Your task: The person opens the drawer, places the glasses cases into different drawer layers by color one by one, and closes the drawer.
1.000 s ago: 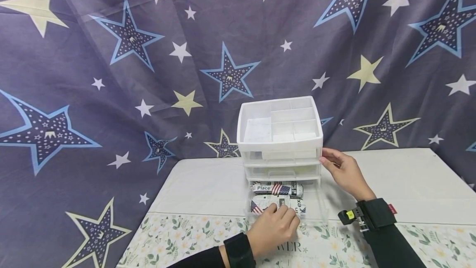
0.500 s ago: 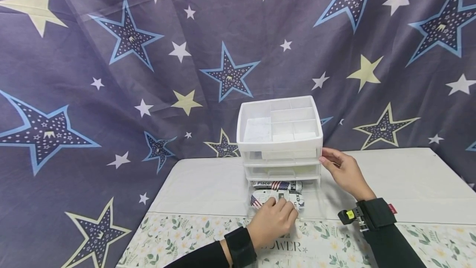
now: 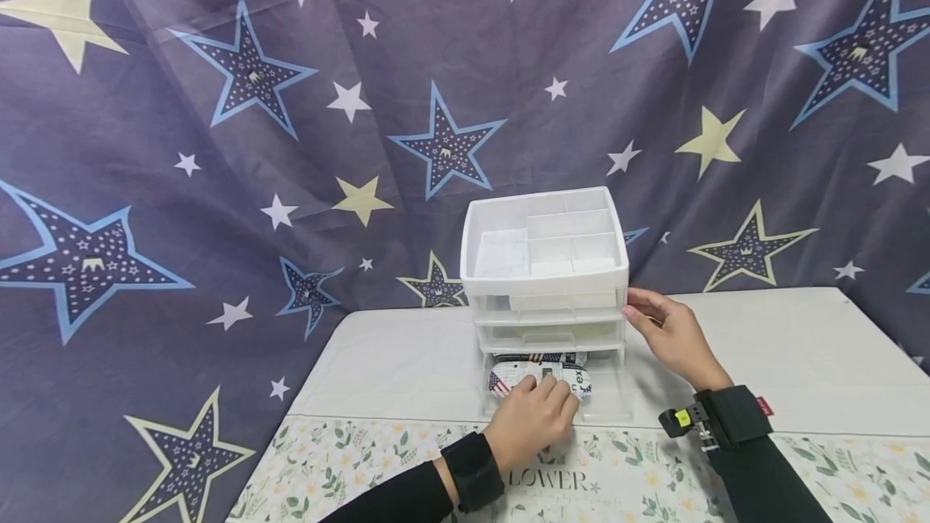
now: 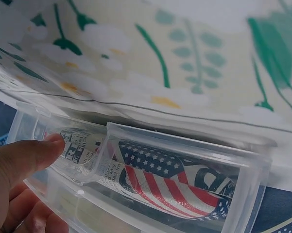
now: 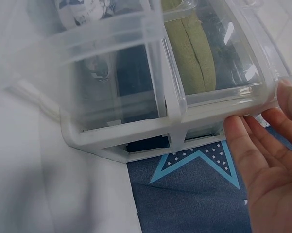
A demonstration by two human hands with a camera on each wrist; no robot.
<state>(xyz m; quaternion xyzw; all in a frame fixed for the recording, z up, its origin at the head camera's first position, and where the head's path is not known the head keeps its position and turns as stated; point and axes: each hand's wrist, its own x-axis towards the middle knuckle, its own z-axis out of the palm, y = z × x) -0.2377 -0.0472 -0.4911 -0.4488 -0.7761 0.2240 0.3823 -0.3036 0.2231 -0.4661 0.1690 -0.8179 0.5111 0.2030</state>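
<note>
Two printed rolls [image 3: 541, 378] fill the drawer [image 3: 610, 402].

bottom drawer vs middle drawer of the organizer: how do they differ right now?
The bottom drawer sticks out in front of the frame; the middle drawer sits flush. The bottom drawer holds rolled flag-print cloth; the middle drawer shows a pale olive item in the right wrist view. The left hand presses the bottom drawer's front; the right hand rests on the organizer's side at about the middle drawer's level. Both are clear plastic.
</note>
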